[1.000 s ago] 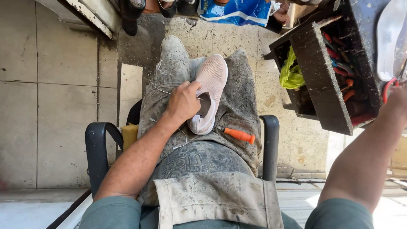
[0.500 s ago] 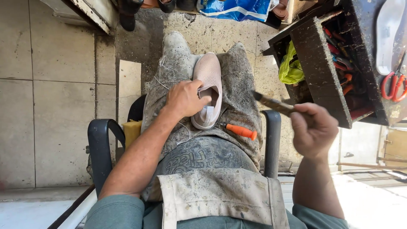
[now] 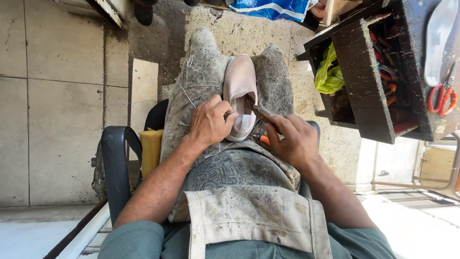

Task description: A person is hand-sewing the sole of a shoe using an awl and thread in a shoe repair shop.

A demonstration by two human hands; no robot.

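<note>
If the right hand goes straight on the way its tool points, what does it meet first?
Probably the pale pink shoe. The right hand holds a thin dark tool aimed up-left at the shoe's opening, beside the left hand that grips the shoe. Depth is unclear.

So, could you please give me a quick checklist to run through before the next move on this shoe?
1. Pale pink shoe resting steady on the lap between the knees: ok.
2. Left hand bracing the shoe at its opening: ok.
3. Right hand has a firm grip on the dark tool: ok.
4. Tool tip aimed at the shoe opening: ok; whether it touches: cannot tell.
5. Left fingers clear of the tool tip: cannot tell, they lie close.
6. Orange-handled tool on the lap, mostly hidden under the right hand: cannot tell if secure.
</note>
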